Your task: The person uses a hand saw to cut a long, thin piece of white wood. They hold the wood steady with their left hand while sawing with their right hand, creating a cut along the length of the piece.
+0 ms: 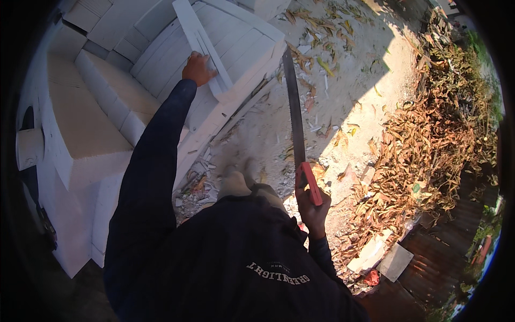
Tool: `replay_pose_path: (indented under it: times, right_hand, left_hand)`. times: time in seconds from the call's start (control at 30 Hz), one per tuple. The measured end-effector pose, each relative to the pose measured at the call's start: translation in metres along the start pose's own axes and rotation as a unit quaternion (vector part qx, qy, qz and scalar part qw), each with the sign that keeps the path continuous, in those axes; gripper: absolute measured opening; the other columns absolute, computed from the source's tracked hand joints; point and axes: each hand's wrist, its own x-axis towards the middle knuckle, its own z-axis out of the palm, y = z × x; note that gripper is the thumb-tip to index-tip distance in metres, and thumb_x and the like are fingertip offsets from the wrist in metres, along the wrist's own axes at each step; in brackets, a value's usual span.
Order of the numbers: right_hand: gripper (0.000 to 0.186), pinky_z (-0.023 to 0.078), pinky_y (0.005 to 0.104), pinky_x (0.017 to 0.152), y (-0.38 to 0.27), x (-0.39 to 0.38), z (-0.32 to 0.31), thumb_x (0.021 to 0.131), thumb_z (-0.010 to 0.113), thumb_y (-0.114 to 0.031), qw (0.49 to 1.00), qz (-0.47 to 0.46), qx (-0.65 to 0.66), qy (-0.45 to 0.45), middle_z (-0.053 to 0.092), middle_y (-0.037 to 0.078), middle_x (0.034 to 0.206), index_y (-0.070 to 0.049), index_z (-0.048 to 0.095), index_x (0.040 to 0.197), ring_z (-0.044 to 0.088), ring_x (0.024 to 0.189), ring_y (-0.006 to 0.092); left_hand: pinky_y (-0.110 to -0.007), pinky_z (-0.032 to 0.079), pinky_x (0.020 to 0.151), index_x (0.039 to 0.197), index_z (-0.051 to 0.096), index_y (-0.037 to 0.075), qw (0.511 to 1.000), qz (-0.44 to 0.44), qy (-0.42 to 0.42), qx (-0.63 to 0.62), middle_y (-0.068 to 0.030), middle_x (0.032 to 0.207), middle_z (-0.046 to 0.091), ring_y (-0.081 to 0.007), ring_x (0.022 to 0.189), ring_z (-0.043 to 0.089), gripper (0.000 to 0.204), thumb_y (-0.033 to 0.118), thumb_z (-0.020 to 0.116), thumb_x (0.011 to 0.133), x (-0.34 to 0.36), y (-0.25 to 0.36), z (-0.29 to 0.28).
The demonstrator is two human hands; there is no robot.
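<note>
Left hand [197, 68] pressing fingers down on white strip [204, 48], lying across stacked white blocks [161, 59] | right hand [313, 209] closed, gripping red handle of saw [296, 115] | blade pointing away toward block edge, hanging over sandy ground [343, 80] | dry leaves [429, 139] lying well right.

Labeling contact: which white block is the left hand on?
The narrow slab lying on top of the stack, under the left hand; the other blocks are thicker and untouched.
</note>
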Motion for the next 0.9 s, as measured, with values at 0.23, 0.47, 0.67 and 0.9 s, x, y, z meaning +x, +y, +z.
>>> replay_pose_path:
  times: [0.23, 0.47, 0.67, 0.9]
  right_hand:
    - [0.018, 0.039, 0.0298, 0.051, 0.015, 0.011, -0.012, 0.090, 0.066, -0.007, 0.999, 0.015, -0.025, -0.025, 0.052, 0.004, 0.059, 0.003, 0.061, 0.076, 0.048, 0.058, 0.0074]
    - [0.033, 0.036, 0.0295, 0.049, 0.001, 0.029, -0.003, 0.086, 0.064, -0.008, 1.000, 0.001, -0.021, 0.011, 0.046, 0.000, 0.052, 0.000, 0.050, 0.058, 0.044, 0.052, 0.0065]
    - [0.025, 0.038, 0.0298, 0.051, 0.006, 0.034, 0.012, 0.086, 0.067, -0.005, 1.000, -0.026, -0.007, 0.014, 0.048, 0.003, 0.057, 0.002, 0.052, 0.067, 0.045, 0.058, 0.0063]
    - [0.023, 0.038, 0.0294, 0.051, -0.010, 0.036, 0.026, 0.087, 0.067, -0.005, 0.995, -0.048, -0.090, -0.007, 0.049, 0.003, 0.057, 0.001, 0.055, 0.069, 0.047, 0.058, 0.0066]
  left_hand:
    - [-0.046, 0.052, 0.101, 0.123, 0.076, 0.013, 0.995, 0.013, -0.004, -0.097, -0.0216, 0.132, 0.057, -0.0364, 0.124, 0.057, 0.051, 0.029, 0.085, 0.076, 0.022, -0.030, 0.016]
    - [-0.045, 0.050, 0.103, 0.122, 0.076, 0.014, 0.996, 0.056, -0.065, 0.031, -0.0142, 0.133, 0.058, -0.0317, 0.125, 0.057, 0.043, 0.025, 0.082, 0.081, 0.004, 0.008, -0.030]
    - [-0.046, 0.050, 0.101, 0.122, 0.071, -0.002, 0.999, 0.014, -0.029, -0.008, -0.0134, 0.133, 0.057, -0.0310, 0.126, 0.054, 0.053, 0.027, 0.085, 0.080, 0.001, 0.008, -0.011]
    - [-0.049, 0.052, 0.098, 0.109, 0.070, 0.002, 1.000, 0.012, -0.027, -0.007, -0.0133, 0.137, 0.050, -0.0394, 0.122, 0.054, 0.053, 0.029, 0.092, 0.069, -0.003, 0.025, -0.037]
